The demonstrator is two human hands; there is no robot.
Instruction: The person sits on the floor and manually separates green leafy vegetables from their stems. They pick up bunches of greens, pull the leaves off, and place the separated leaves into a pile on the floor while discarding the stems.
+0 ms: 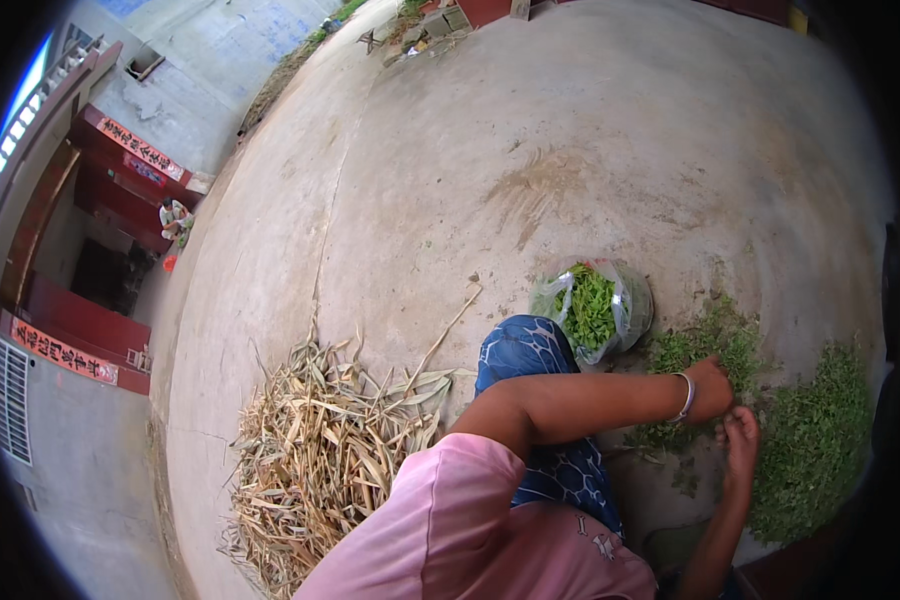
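Note:
My left hand [710, 388], with a silvery bracelet [684, 397] at the wrist, is closed above a loose heap of leafy green plants [715, 340]. Just below it, almost touching, my right hand [740, 436] has its fingers curled in. What lies between the fingers of either hand is too small or hidden to make out. A clear plastic bag [633, 306] stands upright beyond my knee, its mouth wide, with picked green leaves [590, 308] inside. To the right of my hands spreads a larger, denser pile of green plants [815, 445].
A big heap of dry, straw-coloured leaves and stalks [315, 450] lies left of my legs on the concrete ground [410, 200]. One long stalk [445, 335] sticks out toward the bag. At the far left a person [175, 218] sits by a red doorway.

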